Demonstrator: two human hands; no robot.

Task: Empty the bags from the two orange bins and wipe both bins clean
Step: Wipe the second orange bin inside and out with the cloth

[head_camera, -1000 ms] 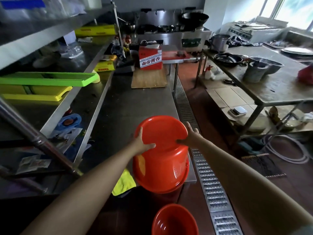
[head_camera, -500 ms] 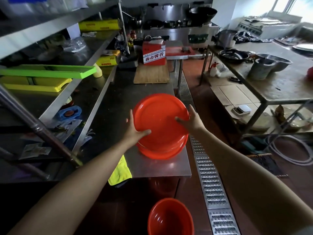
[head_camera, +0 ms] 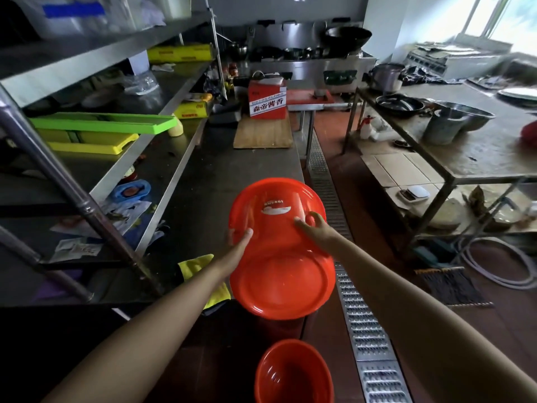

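Observation:
An orange bin (head_camera: 279,257) lies tilted on its side over the near end of the steel table (head_camera: 209,181). Its round base faces me and a white label shows on its wall. My left hand (head_camera: 239,241) holds its left side near the rim, thumb on the wall and fingers hidden behind. My right hand (head_camera: 312,226) grips the right side with curled fingers. A second orange bin (head_camera: 293,373) stands upright on the floor below, open end up; I see no bag in it. A yellow cloth (head_camera: 197,267) lies at the table's near edge, left of the held bin.
Steel shelving (head_camera: 162,112) with green and yellow trays runs along the left. A wooden board (head_camera: 263,135) and a red box (head_camera: 267,101) sit farther along the table. A floor drain grate (head_camera: 357,309) runs to the right. Another steel table (head_camera: 476,158) with bowls stands at right.
The bin stood upside down on the table between my hands; it is now tipped over with its base swung toward me, and my hands have shifted to its sides near the rim.

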